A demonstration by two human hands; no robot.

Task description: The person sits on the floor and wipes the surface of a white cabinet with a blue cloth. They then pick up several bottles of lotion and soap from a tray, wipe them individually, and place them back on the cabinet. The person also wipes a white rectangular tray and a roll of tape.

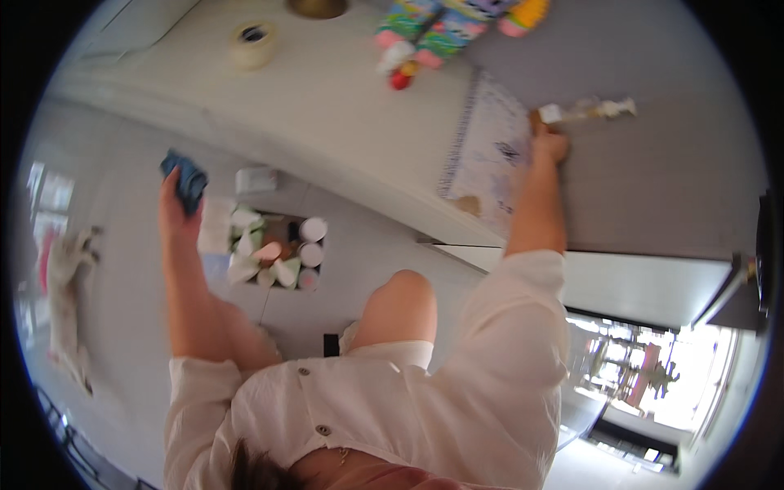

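My left hand (182, 205) is closed around a crumpled blue cloth (185, 177), held out over the floor. At the right, my right hand (550, 144) is at the edge of a spiral-bound notebook (487, 141), its fingers on a small brown and white object (547, 114) that I cannot name for the blur. A thin, pale, partly clear item (603, 109) extends to the right from that object. Blur hides whether the right fingers grip it. The notebook lies where a pale surface meets a grey one, with a brown patch at its lower corner.
A tape roll (253, 46) and a colourful plush toy (453, 30) are on the pale ledge (306, 104). Below, a box of tubs and folded items (275, 251) stands on the tiled floor beside a small clear container (256, 180). A light-coated dog (67, 306) lies at the far left.
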